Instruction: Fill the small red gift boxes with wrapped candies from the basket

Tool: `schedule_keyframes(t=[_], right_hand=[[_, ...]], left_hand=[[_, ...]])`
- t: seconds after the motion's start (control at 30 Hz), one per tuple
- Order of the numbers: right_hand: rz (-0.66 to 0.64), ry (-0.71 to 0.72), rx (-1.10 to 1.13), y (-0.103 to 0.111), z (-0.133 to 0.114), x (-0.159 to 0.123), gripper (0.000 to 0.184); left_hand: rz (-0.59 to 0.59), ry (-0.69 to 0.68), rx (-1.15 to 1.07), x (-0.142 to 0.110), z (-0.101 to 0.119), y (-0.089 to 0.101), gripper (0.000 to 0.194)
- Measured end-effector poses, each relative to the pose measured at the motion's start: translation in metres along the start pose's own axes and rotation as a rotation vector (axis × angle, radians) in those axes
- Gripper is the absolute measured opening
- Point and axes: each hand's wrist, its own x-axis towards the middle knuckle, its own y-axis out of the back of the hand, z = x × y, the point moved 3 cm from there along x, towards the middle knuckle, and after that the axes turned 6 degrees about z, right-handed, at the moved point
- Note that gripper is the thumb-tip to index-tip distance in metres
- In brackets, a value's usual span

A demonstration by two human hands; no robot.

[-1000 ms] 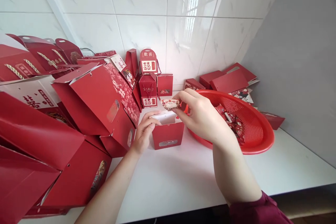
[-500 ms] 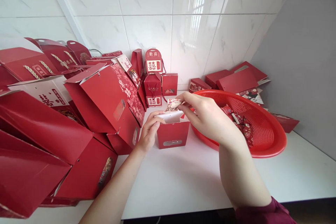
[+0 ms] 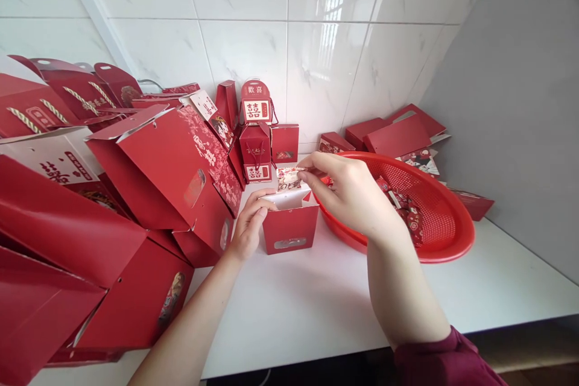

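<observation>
In the middle of the white table an open-topped red gift box (image 3: 291, 226) stands upright, with a clear oval window low on its front. My left hand (image 3: 250, 223) grips the box's left rim, thumb outside and fingers over the top edge. Above the back of the opening, my right hand (image 3: 346, 190) pinches a small cream-and-red printed piece (image 3: 288, 178) between thumb and fingers. Whether this piece is a flap of the box or a separate packet, I cannot tell. A red tab shows inside the box at the right, while its bottom is hidden.
A red plastic basket (image 3: 446, 217) with several red wrapped packets (image 3: 404, 202) stands on the right. Many red boxes (image 3: 154, 163) crowd the left side. Small double-happiness boxes (image 3: 257, 110) are stacked at the tiled wall, and flat red boxes (image 3: 404, 139) lie behind the basket.
The whole view has shifted slightly, so things appear further left. My left hand keeps its grip on the box, and my right hand still pinches the printed piece at its back.
</observation>
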Motion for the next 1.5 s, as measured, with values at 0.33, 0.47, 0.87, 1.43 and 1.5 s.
schedule_keyframes(t=[0.33, 0.47, 0.87, 1.43, 1.5], right_hand=[[-0.208, -0.022, -0.145, -0.023, 0.016, 0.003, 0.012], [-0.409, 0.006, -0.279, -0.044, 0.028, 0.003, 0.026], [-0.303, -0.128, -0.208, 0.037, 0.029, -0.013, 0.028], [-1.035, -0.502, -0.564, 0.042, 0.242, -0.014, 0.023], [-1.012, -0.463, -0.56, 0.033, 0.248, -0.014, 0.025]], left_hand=[[-0.01, -0.005, 0.018, 0.002, -0.001, 0.0, 0.028], [-0.029, -0.013, 0.011, 0.003, 0.001, -0.001, 0.028], [-0.02, -0.023, 0.049, 0.004, 0.0, -0.001, 0.03], [-0.014, -0.001, 0.082, 0.005, -0.005, 0.0, 0.032], [-0.014, 0.003, 0.081, 0.005, -0.006, 0.001, 0.032]])
